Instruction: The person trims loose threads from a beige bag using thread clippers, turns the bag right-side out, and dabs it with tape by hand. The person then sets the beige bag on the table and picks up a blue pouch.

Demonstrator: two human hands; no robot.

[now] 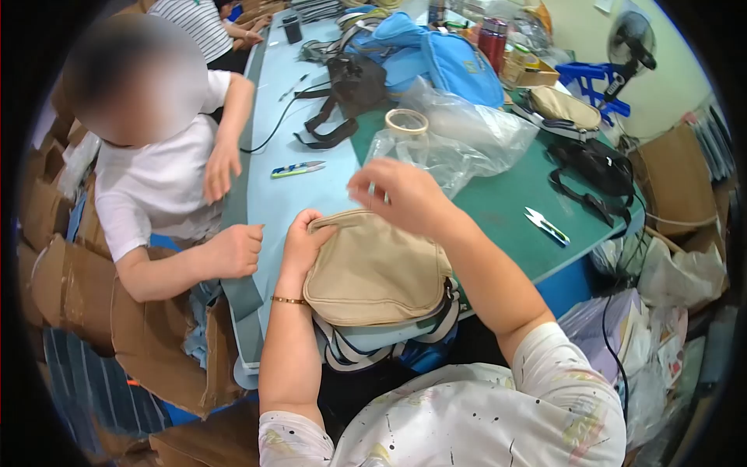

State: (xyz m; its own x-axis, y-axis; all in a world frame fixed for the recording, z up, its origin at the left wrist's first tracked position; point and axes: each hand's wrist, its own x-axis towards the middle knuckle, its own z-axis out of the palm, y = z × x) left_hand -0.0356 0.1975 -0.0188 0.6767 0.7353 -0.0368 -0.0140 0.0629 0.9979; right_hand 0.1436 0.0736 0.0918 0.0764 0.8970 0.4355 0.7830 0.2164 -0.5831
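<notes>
A beige fabric bag (pixel 377 268) with piped seams rests at the near edge of the table, in front of my body. My left hand (pixel 305 241) is closed on its upper left edge, thumb lying on the front panel. Raised over the bag's top edge, my right hand (pixel 405 198) has bent fingers that stand apart, and nothing shows between them. A striped webbing strap (pixel 350 358) hangs below the bag, with some blue fabric beside it. Thread snips (pixel 297 170) lie on the table beyond my left hand.
Another person (pixel 167 187) sits at the left edge of the table. Clear plastic bags (pixel 467 140), a tape roll (pixel 406 121), blue bags (pixel 463 70) and black bags lie farther back. White-bladed snips (pixel 547 226) lie at right. Cardboard boxes (pixel 156 335) crowd the left floor.
</notes>
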